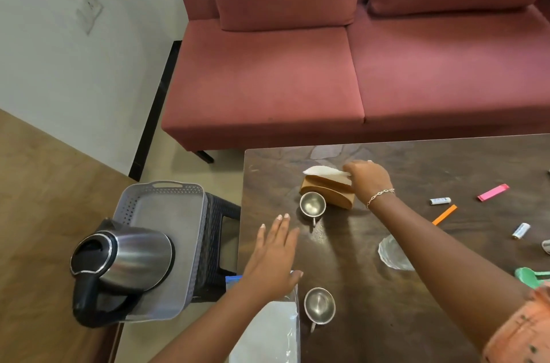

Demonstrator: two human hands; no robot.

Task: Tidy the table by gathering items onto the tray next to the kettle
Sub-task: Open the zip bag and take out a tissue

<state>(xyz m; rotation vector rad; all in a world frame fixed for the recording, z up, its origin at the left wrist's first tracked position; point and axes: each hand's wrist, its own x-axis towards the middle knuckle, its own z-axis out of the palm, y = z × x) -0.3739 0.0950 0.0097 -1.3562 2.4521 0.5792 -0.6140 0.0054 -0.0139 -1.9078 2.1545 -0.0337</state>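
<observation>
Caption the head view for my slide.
Right hand grips the wooden napkin holder on the table; open left hand beside a steel cup, tray and kettle at left.

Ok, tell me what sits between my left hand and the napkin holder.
A small steel cup stands there, close beside the napkin holder; the open left hand is short of it. Seen in the head view.

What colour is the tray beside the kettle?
The tray is grey, with perforated walls, best seen in the head view.
</observation>
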